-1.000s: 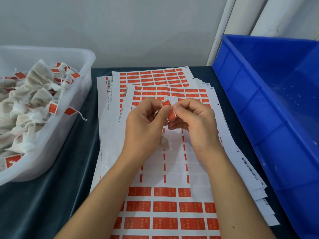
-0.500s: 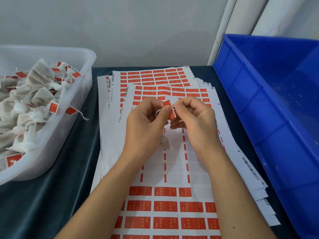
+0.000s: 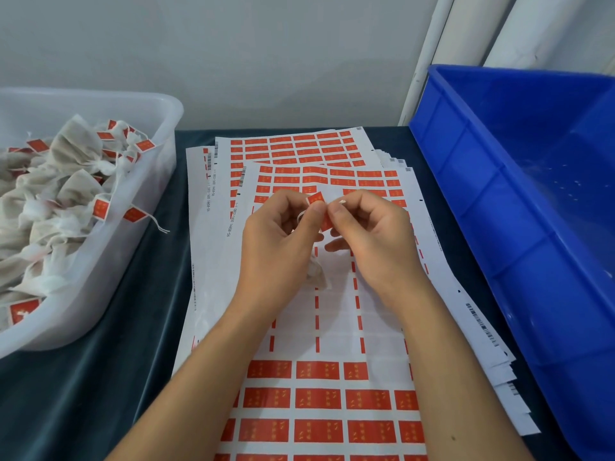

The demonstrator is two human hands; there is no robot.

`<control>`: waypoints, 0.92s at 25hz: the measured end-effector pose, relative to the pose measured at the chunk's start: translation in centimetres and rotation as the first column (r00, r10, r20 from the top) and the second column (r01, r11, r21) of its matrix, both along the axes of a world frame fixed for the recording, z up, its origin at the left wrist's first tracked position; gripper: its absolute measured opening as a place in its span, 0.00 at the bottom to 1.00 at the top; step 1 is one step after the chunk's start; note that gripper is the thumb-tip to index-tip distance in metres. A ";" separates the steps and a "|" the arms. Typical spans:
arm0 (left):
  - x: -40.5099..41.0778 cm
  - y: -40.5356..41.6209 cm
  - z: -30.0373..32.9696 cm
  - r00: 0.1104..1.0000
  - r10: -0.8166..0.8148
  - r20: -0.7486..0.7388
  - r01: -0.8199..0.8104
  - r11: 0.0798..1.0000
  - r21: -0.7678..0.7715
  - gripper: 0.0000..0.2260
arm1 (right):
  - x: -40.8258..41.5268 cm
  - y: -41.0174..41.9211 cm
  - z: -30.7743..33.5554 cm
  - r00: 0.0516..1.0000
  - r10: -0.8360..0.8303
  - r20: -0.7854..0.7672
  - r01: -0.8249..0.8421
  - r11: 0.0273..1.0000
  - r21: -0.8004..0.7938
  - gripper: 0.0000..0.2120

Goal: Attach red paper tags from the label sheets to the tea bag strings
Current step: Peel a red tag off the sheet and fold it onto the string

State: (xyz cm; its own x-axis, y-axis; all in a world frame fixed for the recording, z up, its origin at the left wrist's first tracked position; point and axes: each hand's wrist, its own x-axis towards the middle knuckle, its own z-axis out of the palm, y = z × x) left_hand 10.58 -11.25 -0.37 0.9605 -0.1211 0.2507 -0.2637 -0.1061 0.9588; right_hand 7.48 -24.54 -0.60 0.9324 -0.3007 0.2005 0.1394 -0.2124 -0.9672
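The counter (image 3: 100, 377), draped in dark teal velvety cloth, spreads under everything. Right of the grip sits a deep blue plastic crate (image 3: 519, 211) with ribbed walls; left of it, a translucent white tub (image 3: 159, 154) is heaped with finished tea bags (image 3: 60, 201), soft crumpled whitish pouches carrying small red tags. Directly beneath the grip lies a fanned stack of label sheets (image 3: 332, 327): glossy white backing, rows of red rectangles near and far, and a peeled band in between where only thin red strips show.

Both forearms reach forward over the sheets, wrists slightly raised, and the hands meet above the stack. The left hand (image 3: 276, 241) has its fingers curled, thumb and forefinger pinching a red paper tag (image 3: 316, 198), which stands up tilted just above the fingertips. The right hand (image 3: 369, 234) is likewise curled, its thumb and forefinger nipping the same tag's lower part, the two grips touching. A thin white string (image 3: 300, 216) loops beside the left thumb. Below the left palm hangs a small crumpled tea bag (image 3: 317, 274), close above the sheets.
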 end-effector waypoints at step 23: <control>-1.0 0.0 0.4 0.993 -0.041 0.114 0.030 0.994 0.102 0.15 | -0.1 -0.1 0.3 0.992 -0.126 -0.011 0.126 0.987 0.104 0.06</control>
